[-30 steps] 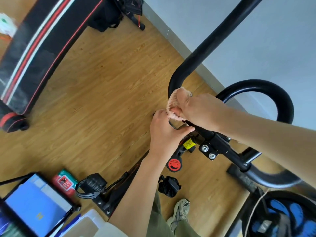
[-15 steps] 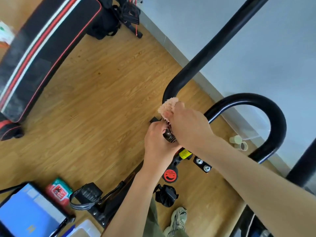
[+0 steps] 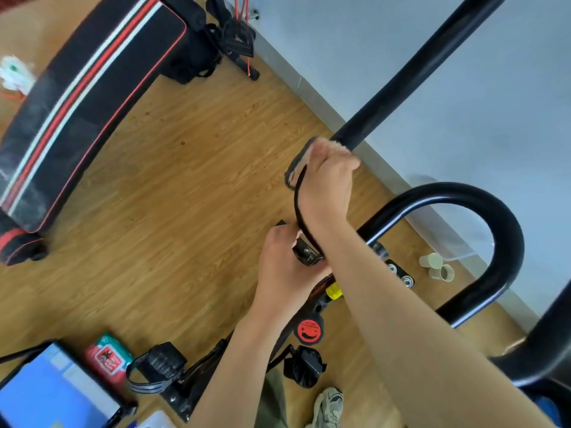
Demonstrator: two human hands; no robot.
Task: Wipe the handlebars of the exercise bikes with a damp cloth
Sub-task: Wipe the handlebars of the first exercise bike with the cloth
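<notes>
- We stand over a wooden floor (image 3: 160,193) that meets a pale grey wall (image 3: 386,50) along a light baseboard.
- A black padded bench (image 3: 77,97) with red and white stripes lies at the upper left; a lit tablet screen (image 3: 52,393) and a red-and-green packet (image 3: 108,356) sit at the lower left.
- Two small paper cups (image 3: 437,267) lie on the floor by the wall.
- The handlebar (image 3: 414,75) of the exercise bike rises as a black tube toward the upper right, with a second looped bar (image 3: 494,217) just beside it.
- Our right hand (image 3: 327,183) is closed round the bend of the handlebar; the cloth (image 3: 338,147) barely shows at the fingertips, blurred, and we cannot tell how it is folded.
- Our left hand (image 3: 284,270) is curled round the bike's stem below, just under the right wrist, gripping the frame near the bolted clamp (image 3: 309,253).
- A pedal (image 3: 160,366) with its strap and one shoe (image 3: 329,406) appear at the bottom.
</notes>
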